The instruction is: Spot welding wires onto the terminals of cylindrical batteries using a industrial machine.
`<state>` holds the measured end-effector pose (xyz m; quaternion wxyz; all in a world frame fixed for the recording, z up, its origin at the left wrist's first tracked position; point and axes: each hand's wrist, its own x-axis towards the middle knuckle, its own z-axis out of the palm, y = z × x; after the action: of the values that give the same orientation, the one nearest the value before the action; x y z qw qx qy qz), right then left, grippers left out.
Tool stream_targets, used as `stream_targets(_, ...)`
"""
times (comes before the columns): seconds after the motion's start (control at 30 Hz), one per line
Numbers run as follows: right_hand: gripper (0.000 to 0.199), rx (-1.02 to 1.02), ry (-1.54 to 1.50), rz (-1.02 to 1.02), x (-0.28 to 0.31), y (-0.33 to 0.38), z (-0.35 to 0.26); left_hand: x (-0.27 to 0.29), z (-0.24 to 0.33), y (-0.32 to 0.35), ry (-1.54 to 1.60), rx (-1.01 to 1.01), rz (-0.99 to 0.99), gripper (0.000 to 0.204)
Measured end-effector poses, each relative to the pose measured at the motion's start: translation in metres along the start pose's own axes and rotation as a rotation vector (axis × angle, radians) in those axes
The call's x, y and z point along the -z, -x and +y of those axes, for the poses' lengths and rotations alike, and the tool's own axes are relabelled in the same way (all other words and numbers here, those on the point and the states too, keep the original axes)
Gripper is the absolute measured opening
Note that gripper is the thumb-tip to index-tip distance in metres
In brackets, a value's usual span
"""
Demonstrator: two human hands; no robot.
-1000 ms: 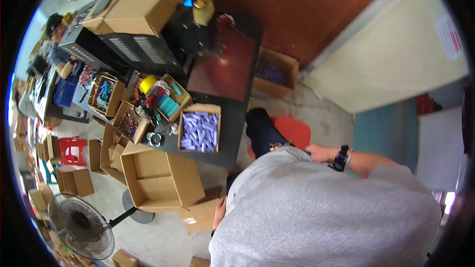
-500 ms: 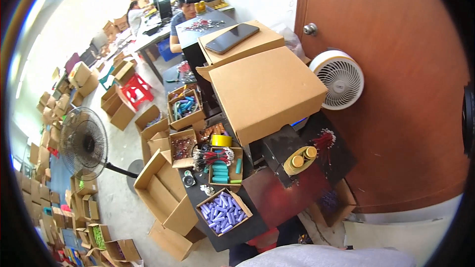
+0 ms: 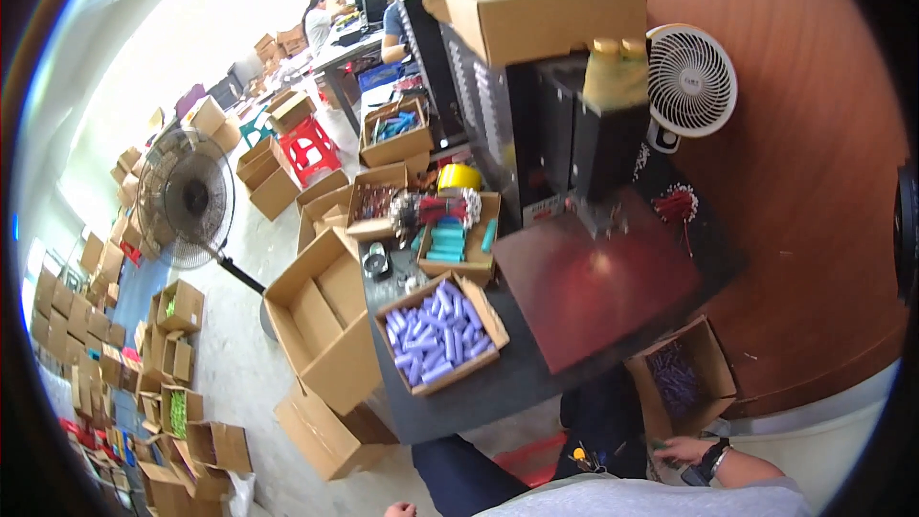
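My right hand (image 3: 682, 450), with a dark band at the wrist, is low at the right beside an open carton of small purple cylinders (image 3: 674, 379). Its fingers are curled together; whatever they may hold is too small to make out. Only a sliver of my left hand (image 3: 400, 510) shows at the lower edge, its fingers mostly cut off. Before me on the black table (image 3: 536, 385) lies a dark red plate (image 3: 555, 302) under a black machine (image 3: 613, 148) with two yellow round tops. A shallow carton of purple cylindrical cells (image 3: 436, 333) stands left of the plate.
Behind the cells are a box of teal cylinders (image 3: 448, 241), red and black wire bundles (image 3: 436, 211) and yellow tape (image 3: 459, 177). A white fan (image 3: 691, 81) stands by the brown door (image 3: 804, 230). Empty cartons (image 3: 321, 311) and a pedestal fan (image 3: 191, 196) stand left. Two people work farther back.
My view has tilted and shifted, showing the machine more from the front and the table nearer. Both hands have come into the picture at the lower edge, the right beside the low carton.
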<state>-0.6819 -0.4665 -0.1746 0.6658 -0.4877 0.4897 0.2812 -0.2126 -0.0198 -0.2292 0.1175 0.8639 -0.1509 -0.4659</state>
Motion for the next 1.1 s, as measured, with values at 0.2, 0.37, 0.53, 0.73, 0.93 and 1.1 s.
stream_targets(0.2, 0.032, 0.173, 0.788, 0.437, 0.030, -0.052, 0.183, -0.043, -0.041, 0.008, 0.113, -0.151, 0.161, 0.042)
stream_targets(0.37, 0.039, 0.330, 1.104, 0.258, 0.015, -0.032, 0.155, -0.061, -0.070, 0.028, 0.153, -0.159, 0.212, 0.042)
stream_targets(0.53, 0.045, 0.394, 0.968, 0.403, 0.031, -0.069, 0.156, -0.064, -0.084, 0.043, 0.181, -0.146, 0.248, 0.042)
stream_targets(0.73, 0.042, 0.314, 0.635, 0.688, -0.016, -0.007, 0.017, -0.058, -0.091, 0.036, 0.181, -0.143, 0.263, 0.042)
stream_targets(0.93, 0.049, 0.213, 0.863, 0.411, 0.002, -0.023, 0.040, -0.035, -0.071, -0.014, 0.201, -0.163, 0.271, 0.043)
stream_targets(1.1, 0.046, 0.193, 1.007, 0.341, 0.059, -0.057, 0.056, -0.053, -0.066, -0.051, 0.254, -0.139, 0.211, 0.043)
